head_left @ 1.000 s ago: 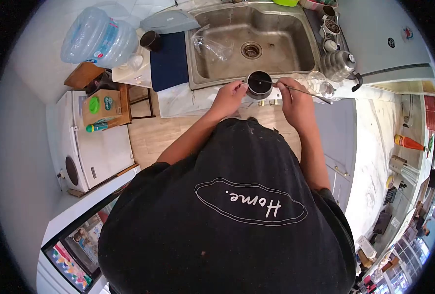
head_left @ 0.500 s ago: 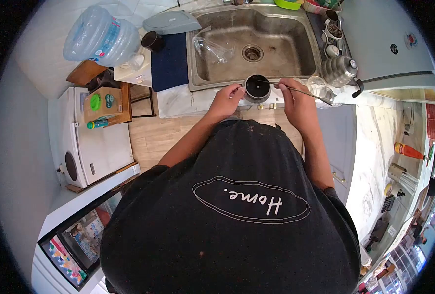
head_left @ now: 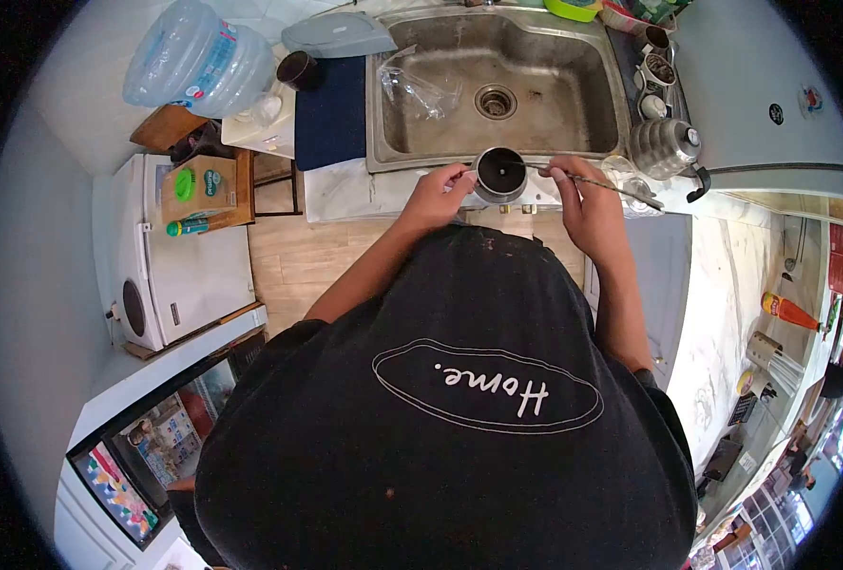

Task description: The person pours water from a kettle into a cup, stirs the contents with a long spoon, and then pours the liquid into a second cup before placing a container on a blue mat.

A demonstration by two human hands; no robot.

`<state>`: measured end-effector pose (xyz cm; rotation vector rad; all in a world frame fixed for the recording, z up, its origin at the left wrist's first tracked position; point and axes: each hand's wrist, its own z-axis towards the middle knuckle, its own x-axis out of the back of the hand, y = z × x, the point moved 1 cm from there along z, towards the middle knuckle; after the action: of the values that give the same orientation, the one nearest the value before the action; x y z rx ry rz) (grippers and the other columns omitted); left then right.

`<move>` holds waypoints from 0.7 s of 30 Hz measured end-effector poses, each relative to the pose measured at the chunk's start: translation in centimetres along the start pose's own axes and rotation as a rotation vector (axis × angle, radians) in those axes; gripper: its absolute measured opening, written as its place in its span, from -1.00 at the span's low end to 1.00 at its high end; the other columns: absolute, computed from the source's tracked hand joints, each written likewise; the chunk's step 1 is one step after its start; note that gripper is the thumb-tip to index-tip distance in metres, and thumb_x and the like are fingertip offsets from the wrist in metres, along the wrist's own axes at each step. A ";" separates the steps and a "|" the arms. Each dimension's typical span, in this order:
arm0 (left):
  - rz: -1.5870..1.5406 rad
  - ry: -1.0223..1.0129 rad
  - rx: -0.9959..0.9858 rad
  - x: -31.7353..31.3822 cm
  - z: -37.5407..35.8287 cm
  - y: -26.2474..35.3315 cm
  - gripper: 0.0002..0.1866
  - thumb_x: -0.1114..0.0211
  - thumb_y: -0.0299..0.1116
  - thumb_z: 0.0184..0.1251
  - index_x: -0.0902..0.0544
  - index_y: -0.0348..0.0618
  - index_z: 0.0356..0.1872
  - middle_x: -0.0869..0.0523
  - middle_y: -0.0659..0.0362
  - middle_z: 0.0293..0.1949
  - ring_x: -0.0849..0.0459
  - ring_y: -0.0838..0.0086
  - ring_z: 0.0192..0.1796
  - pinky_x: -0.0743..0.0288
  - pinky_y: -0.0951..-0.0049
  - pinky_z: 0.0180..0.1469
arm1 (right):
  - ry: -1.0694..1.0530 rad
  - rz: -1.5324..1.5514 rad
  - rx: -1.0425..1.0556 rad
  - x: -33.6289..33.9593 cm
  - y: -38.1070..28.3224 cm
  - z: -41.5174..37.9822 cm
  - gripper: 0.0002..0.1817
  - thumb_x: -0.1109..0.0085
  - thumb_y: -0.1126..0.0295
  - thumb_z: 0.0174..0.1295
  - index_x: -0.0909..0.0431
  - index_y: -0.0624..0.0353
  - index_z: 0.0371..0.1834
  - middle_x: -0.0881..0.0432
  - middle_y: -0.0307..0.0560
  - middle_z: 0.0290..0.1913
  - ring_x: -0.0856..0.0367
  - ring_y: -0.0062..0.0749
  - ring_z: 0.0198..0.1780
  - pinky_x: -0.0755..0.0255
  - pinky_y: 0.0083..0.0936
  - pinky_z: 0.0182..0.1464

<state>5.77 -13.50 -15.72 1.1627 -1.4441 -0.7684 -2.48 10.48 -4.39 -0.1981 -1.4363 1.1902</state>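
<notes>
At the sink's front edge stands a metal cup with dark liquid inside. My left hand pinches the cup's left side, where a handle seems to be; the fingers cover most of that spot. In my right hand is a long thin bar spoon, gripped between thumb and fingers. One end of the spoon reaches into the cup, and the other sticks out to the right over the counter.
Ahead is a steel sink with a clear plastic bag inside. A metal kettle and glassware stand right of the cup. A navy mat, dark cup and large water bottle are left.
My right hand has shifted slightly right, and the spoon's outer end lies further right and lower. The left hand stays at the cup. The whole view has moved a little.
</notes>
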 end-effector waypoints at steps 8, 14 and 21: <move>-0.018 -0.001 -0.004 0.2 -0.3 0.8 -0.64 -0.21 -0.14 0.55 -0.71 -0.28 -0.01 -0.81 0.05 -0.21 -0.74 0.36 -0.11 -0.55 0.34 0.06 | -0.024 0.053 -0.049 -0.7 0.8 0.5 -0.84 -0.14 0.40 0.48 -0.67 0.23 -0.11 -0.74 0.04 -0.13 -0.70 0.08 -0.07 -0.53 -0.18 -0.01; -0.056 0.061 -0.014 -0.4 -0.4 -0.3 -0.63 -0.23 -0.14 0.54 -0.70 -0.30 0.00 -0.81 0.03 -0.20 -0.74 0.36 -0.11 -0.55 0.33 0.05 | -0.026 0.049 -0.021 0.5 0.8 -0.5 -0.84 -0.14 0.40 0.48 -0.69 0.22 -0.15 -0.74 0.03 -0.11 -0.69 0.07 -0.04 -0.52 -0.18 0.03; -0.038 0.085 -0.039 -0.7 -0.4 -0.5 -0.63 -0.24 -0.15 0.54 -0.70 -0.31 -0.01 -0.81 0.03 -0.20 -0.73 0.36 -0.14 -0.55 0.34 0.00 | -0.013 -0.036 0.034 -0.3 0.1 -0.2 -0.88 -0.18 0.40 0.45 -0.66 0.17 -0.09 -0.73 0.05 -0.14 -0.67 0.07 -0.03 -0.51 -0.14 0.04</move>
<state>6.28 -12.92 -16.32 1.1815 -1.3347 -0.7611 -2.26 10.39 -4.70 -0.1404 -1.4241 1.1879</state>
